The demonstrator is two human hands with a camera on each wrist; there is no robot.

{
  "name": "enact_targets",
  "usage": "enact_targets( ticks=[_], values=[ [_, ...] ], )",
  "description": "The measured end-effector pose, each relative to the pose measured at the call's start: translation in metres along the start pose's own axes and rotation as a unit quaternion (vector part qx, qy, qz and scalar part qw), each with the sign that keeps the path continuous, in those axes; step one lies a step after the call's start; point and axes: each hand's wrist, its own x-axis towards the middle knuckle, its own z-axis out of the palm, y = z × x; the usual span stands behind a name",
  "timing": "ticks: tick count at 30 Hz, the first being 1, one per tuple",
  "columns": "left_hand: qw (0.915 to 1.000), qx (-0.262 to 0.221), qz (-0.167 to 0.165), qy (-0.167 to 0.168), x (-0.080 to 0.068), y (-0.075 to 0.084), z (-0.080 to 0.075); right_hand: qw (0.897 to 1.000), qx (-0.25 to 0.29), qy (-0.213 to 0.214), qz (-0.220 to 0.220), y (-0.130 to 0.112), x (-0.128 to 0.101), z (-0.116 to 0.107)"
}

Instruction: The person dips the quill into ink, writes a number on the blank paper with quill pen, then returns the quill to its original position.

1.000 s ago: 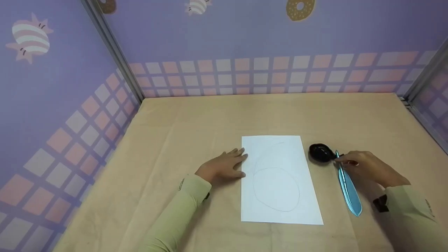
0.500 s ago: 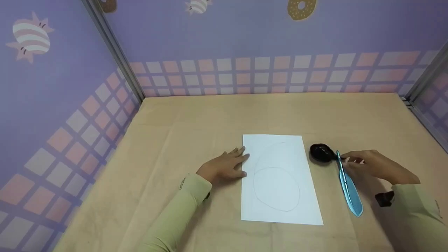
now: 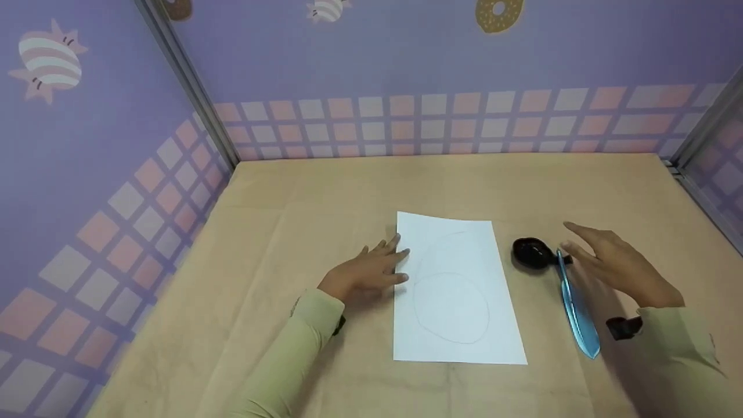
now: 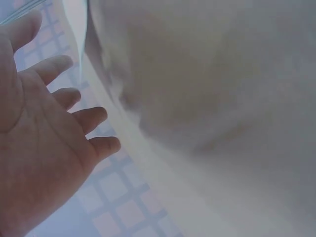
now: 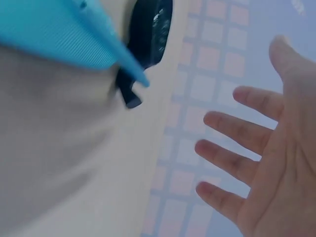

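A white sheet of paper (image 3: 455,290) with faint pencilled ovals lies on the tan table (image 3: 290,244), turned slightly askew. My left hand (image 3: 365,271) lies flat by its left edge, fingertips touching the paper, fingers straight (image 4: 74,98). A blue feather-shaped pen (image 3: 574,313) lies to the right of the sheet, its tip by a small black ink pot (image 3: 531,253). My right hand (image 3: 615,261) hovers above the pen with fingers spread and holds nothing. In the right wrist view the blue pen (image 5: 59,34) and black pot (image 5: 148,29) lie away from my straight fingers (image 5: 237,148).
Purple walls with a pink and white check band (image 3: 406,128) close the table on the left, back and right. Metal corner posts (image 3: 186,81) stand at the back corners. Bare tan table stretches behind the paper and to its left.
My right hand has let go of the blue pen and lifted up and to the right, fingers spreading. The paper has shifted and rotated slightly under my left hand.
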Motion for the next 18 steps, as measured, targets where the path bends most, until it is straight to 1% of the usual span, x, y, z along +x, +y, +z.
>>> enact_targets(
  ticks=[4,8,11,14,18],
  values=[
    [0.9998,-0.014,0.009,-0.009,-0.002,-0.001,-0.004,1.0,-0.008,0.021,-0.004,-0.007,0.001,0.0],
    [0.9994,-0.031,0.014,-0.008,-0.002,-0.001,-0.004,0.999,-0.009,0.047,-0.019,-0.009,0.004,0.001],
    [0.999,-0.043,0.016,-0.004,-0.001,0.0,-0.003,0.998,-0.006,0.051,-0.021,-0.01,0.006,0.004],
    [0.9985,-0.051,0.018,0.003,0.001,0.0,-0.001,0.999,-0.013,0.047,-0.02,-0.01,0.007,0.007],
    [0.999,-0.041,0.01,0.013,0.003,-0.001,0.0,0.998,-0.023,0.051,-0.025,-0.01,0.009,0.01]
  ],
)
